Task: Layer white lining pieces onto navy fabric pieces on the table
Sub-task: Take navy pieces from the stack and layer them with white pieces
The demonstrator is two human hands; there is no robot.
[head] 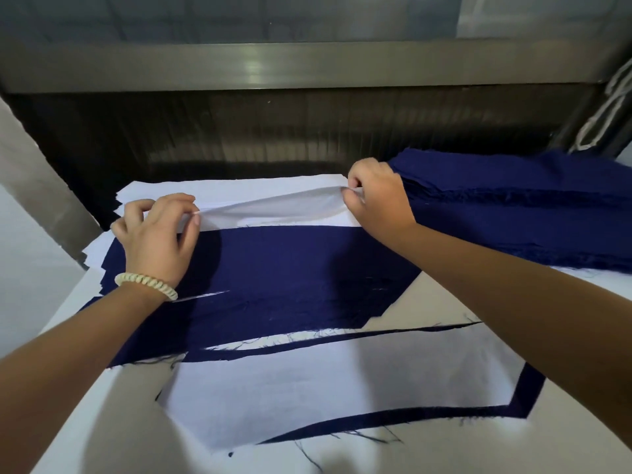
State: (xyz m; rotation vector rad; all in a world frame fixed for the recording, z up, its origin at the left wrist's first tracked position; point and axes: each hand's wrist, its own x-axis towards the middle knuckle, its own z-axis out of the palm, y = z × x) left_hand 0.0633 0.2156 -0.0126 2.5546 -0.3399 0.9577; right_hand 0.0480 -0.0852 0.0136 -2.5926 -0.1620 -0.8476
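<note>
Both hands pinch the same white lining piece (273, 208), lifted off the white stack (239, 188) at the far side of the table (564, 449). The left hand (159, 234) grips the piece's left end between thumb and fingertips, the other fingers curled loosely; a pale beaded bracelet (147, 284) sits on that wrist. The right hand (376, 196) pinches the right end, fingers pressed together around the edge. The piece hangs taut between the 2 hands, raised just above the stack.

Directly in front of the stack lies a bare navy fabric piece (290, 268), flat on the table, its near edge frayed. Closer to the camera, a second navy piece (410, 413) already carries a white lining layer (307, 388); navy shows only as a narrow border along its near and right edges. To the right, a thick pile of navy pieces (513, 206) rests on the table, touching the right hand's back.

No bins or trays show; the fabric sits in loose stacks on the white table surface.
</note>
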